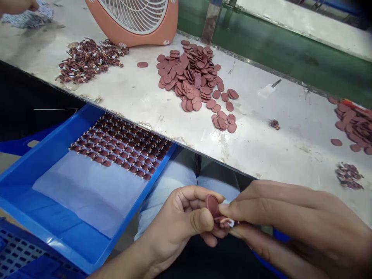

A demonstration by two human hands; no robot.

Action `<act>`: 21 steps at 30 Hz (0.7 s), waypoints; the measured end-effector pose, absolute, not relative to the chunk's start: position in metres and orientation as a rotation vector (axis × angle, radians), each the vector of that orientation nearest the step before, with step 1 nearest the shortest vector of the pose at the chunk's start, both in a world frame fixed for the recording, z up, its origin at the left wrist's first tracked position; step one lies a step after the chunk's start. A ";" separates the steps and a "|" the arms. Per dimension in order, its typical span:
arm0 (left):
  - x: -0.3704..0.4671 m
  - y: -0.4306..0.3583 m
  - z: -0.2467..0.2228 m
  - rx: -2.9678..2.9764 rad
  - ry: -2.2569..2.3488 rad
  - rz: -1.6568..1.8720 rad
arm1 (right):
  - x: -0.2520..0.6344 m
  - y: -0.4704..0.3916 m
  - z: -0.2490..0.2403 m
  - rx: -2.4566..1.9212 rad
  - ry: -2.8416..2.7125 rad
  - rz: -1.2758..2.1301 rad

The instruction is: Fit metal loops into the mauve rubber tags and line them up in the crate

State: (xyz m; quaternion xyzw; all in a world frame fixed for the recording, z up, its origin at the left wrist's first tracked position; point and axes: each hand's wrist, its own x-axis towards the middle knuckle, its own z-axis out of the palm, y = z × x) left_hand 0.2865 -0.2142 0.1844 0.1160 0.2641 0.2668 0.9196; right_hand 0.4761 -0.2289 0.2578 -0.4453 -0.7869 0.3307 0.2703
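Between thumb and fingers, my left hand (186, 217) holds a reddish-brown oval disc (212, 205) above my lap. My right hand (279, 217) pinches a small bundle of brown cord with a white tip (226, 222), right against the disc's lower edge. Part of the bundle is hidden by the fingers. On the white table (252, 143) lies a large pile of similar discs (192, 73). A heap of corded bundles (87, 60) is to its left. Rows of discs with cords (124, 145) lie on a sheet in a blue tray (17, 174).
An orange fan (139, 37) stands at the table's back. At the right are more discs (354, 126) and a small cord cluster (348, 176). Another person's hand (19, 6) is at the top left. A blue perforated crate (26, 248) sits below the tray.
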 end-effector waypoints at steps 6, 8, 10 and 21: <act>0.283 -0.215 0.183 0.260 0.539 0.566 | 0.474 -0.225 0.262 -1.206 -2.135 0.934; 0.283 -0.214 0.180 0.263 0.529 0.569 | 0.474 -0.226 0.261 -1.218 -2.134 0.960; 0.283 -0.214 0.177 0.267 0.511 0.577 | 0.473 -0.226 0.260 -1.207 -2.115 0.977; 0.277 -0.210 0.156 0.194 0.429 0.547 | 0.472 -0.225 0.253 -1.281 -2.086 0.837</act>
